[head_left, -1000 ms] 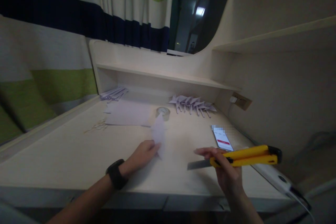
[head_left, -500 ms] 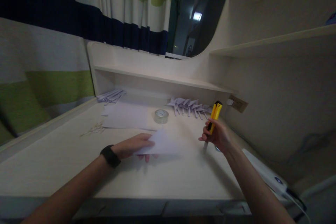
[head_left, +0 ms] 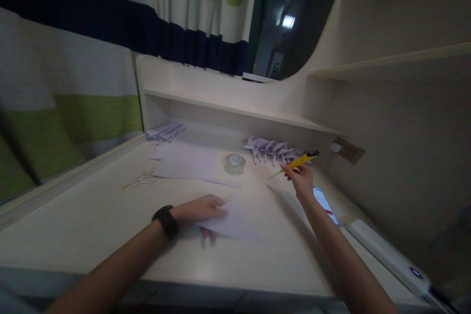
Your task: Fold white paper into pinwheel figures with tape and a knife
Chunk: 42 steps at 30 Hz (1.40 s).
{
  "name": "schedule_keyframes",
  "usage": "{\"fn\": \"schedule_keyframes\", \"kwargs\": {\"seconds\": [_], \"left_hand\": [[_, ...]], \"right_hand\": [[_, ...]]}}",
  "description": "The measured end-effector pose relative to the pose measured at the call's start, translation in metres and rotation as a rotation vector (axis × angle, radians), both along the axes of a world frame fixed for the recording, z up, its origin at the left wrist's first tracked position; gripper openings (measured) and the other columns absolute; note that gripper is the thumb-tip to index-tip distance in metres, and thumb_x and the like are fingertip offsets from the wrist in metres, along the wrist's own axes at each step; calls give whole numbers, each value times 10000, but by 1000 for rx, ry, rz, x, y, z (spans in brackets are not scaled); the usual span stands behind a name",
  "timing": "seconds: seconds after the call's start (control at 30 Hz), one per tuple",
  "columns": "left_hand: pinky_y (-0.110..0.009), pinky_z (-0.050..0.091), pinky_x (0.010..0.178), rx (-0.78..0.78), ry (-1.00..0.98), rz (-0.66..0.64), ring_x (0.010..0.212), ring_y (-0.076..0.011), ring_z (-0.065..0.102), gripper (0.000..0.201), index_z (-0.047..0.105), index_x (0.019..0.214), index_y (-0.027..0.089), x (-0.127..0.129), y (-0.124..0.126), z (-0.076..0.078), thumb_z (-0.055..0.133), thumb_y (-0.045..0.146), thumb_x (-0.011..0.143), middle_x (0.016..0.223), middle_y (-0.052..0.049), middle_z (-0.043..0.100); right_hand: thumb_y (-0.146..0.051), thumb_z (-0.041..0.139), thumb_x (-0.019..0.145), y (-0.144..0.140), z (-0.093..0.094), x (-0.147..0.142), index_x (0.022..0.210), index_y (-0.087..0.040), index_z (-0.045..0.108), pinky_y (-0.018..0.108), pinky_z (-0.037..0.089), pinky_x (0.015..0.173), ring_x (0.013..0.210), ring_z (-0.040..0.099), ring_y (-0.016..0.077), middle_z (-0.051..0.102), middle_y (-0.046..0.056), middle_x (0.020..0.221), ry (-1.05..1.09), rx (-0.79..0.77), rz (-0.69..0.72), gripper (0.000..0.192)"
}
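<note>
While the left hand (head_left: 200, 208) pinches a near sheet of paper (head_left: 235, 221) (fingers above and below), the right hand (head_left: 302, 180) grips a yellow utility knife (head_left: 297, 161) beside the far folded paper shapes (head_left: 272, 149).

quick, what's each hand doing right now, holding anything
left hand: closed on a sheet of paper, thumb on top, fingers beneath.
right hand: closed on a yellow utility knife held out over the desk.

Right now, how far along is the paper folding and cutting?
Done: a row of folded pale paper shapes by the shelf. In hand: left hand holds a white sheet; right hand holds the yellow utility knife. Left: flat white sheets unfolded.
</note>
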<state>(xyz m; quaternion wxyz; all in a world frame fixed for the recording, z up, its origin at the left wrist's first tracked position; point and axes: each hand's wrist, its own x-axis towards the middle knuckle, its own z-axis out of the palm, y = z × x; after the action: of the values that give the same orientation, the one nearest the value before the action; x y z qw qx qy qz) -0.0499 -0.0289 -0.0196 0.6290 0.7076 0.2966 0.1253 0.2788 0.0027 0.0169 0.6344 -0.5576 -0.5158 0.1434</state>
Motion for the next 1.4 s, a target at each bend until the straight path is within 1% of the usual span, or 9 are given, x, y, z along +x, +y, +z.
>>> {"fn": "schedule_keyframes", "kwargs": {"seconds": [0.13,0.23,0.33,0.53,0.63,0.77,0.93,1.07,1.4], "left_hand": [[-187,416,389,99,-12,72,483,-150,629,527,568,1174,92,-3,3,0,609,447,786,773,-132,699],[-186,420,392,186,-1,159,480,-152,625,516,588,1149,72,-5,5,1,636,407,760,688,-111,694],[-185,411,378,268,26,255,450,-142,601,453,641,1064,57,-5,7,2,642,376,742,626,-88,679],[-175,415,382,364,-3,333,507,-146,629,410,664,1054,59,-5,6,3,587,355,782,730,-115,700],[-172,418,382,333,-7,355,534,-153,642,427,657,1079,63,-5,5,3,563,372,800,759,-122,702],[-186,425,380,285,-3,387,535,-166,648,475,637,1124,72,-3,4,3,567,407,794,747,-117,700],[-197,418,393,262,23,399,519,-156,626,482,650,1108,82,-2,2,6,579,428,779,699,-89,688],[-190,401,387,249,18,405,526,-156,627,499,635,1125,87,-2,3,4,585,441,777,708,-87,684],[-209,411,398,235,29,422,559,-177,635,543,607,1131,63,-1,0,7,586,472,773,740,-103,676]], "right_hand": [[-514,735,603,7,-19,1,828,-142,645,305,505,554,598,632,198,686,73,741,-145,43,-71,444],[-512,726,614,8,-32,3,842,-155,650,356,522,671,694,655,235,701,91,794,-291,79,-128,430],[-486,689,668,3,-39,0,871,-160,648,353,512,697,719,656,237,709,97,810,-385,45,-139,386],[-436,545,798,-17,-42,-10,1051,-148,607,306,503,658,712,652,204,706,96,893,-615,-89,11,389],[-339,533,804,-21,-46,-5,1162,-158,571,340,500,808,904,654,223,676,110,1069,-769,-70,126,404],[-213,542,771,-19,-53,7,1208,-169,569,363,428,971,1150,556,244,542,135,1304,-944,-116,219,440],[-87,526,715,-19,-51,12,1244,-150,539,345,419,978,1192,521,260,450,156,1384,-1056,-243,220,534],[-50,488,733,-19,-47,14,1225,-157,542,332,416,968,1187,525,260,448,153,1384,-1122,-296,236,506],[-71,421,824,-22,-35,8,1173,-201,530,293,452,858,974,644,223,401,120,1417,-1294,-426,202,388]]}}
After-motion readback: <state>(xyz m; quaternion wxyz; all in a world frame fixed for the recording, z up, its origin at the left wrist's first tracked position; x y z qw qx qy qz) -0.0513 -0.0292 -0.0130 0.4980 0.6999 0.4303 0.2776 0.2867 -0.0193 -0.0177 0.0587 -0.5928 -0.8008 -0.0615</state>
